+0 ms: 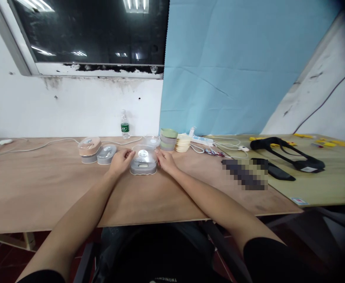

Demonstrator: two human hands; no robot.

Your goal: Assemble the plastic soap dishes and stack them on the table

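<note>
Grey lidded container point(143, 160) sits on the wooden table point(42, 188) straight ahead of you at twelve o'clock, and you have it bracketed from both sides. Your left hand point(119, 161) rests against its nine o'clock wall with the fingers curled loosely around the corner; your right hand point(165, 160) meets the three o'clock wall, fingers extended toward the lid's edge. Neither hand is closed in a fist; both are partly open and pressing on the container, which reads as steadying it so it cannot slide on the smooth board.

At ten o'clock from it, two more containers stand just beside each other: one with a tan lid point(89, 149) and a smaller grey one point(106, 153). Behind, at one o'clock, a stack of green and grey bowls point(168, 139) stands touching a pile of pale lids point(183, 143). A water bottle point(125, 125) stands upright at the wall, at eleven o'clock. Well apart at three o'clock lies a black strap harness point(287, 153).
</note>
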